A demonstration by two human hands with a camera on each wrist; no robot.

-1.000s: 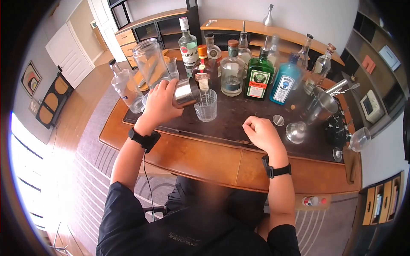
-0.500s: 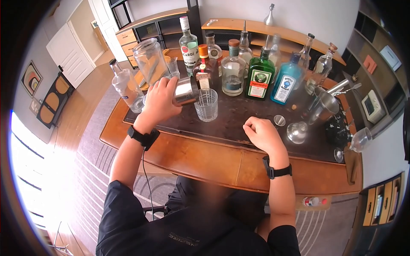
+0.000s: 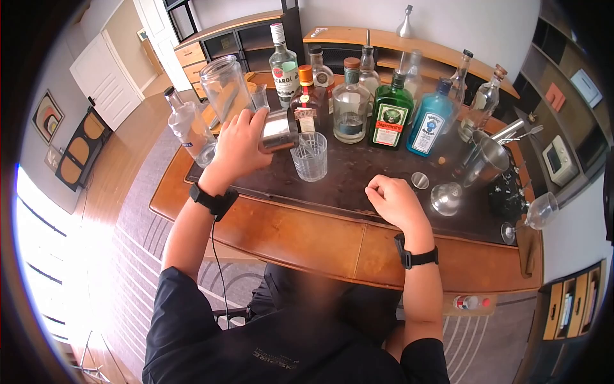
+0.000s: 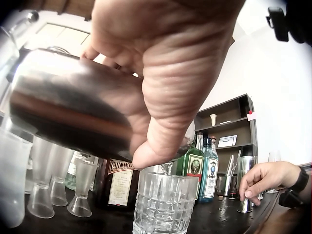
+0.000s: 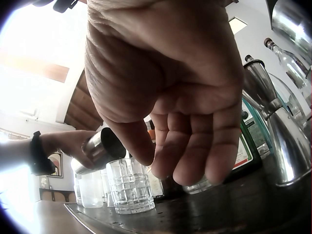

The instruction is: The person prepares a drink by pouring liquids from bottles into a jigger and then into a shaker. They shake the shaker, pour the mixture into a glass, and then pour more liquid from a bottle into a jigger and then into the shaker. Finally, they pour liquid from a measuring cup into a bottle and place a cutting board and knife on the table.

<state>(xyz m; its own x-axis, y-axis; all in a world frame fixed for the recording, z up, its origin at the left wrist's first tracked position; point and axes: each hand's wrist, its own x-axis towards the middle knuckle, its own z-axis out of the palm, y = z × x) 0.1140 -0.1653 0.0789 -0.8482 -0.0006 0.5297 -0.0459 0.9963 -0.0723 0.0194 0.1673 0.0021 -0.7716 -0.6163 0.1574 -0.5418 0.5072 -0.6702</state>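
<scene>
My left hand (image 3: 242,146) grips a metal shaker tin (image 3: 279,130), tipped almost onto its side, its mouth over a cut-glass tumbler (image 3: 311,161). In the left wrist view, a thin clear stream (image 4: 168,168) runs down into the tumbler. The tumbler stands upright on the dark table top. My right hand (image 3: 393,200) rests on the table to the right, fingers loosely curled with nothing in them. Beside it stands a metal jigger (image 5: 271,114), seen close up in the right wrist view.
Behind the tumbler stand several bottles, among them an orange-capped brown bottle (image 3: 307,105), a green bottle (image 3: 389,115) and a blue bottle (image 3: 430,125). A large glass jar (image 3: 225,89) and clear bottle (image 3: 189,128) are at left. A mixing tin (image 3: 486,157) and upturned stemmed glass (image 3: 446,200) are at right.
The left hand tips the shaker tin slightly further, its base rising a little, and clear liquid shows at the tumbler. The right hand stays in place.
</scene>
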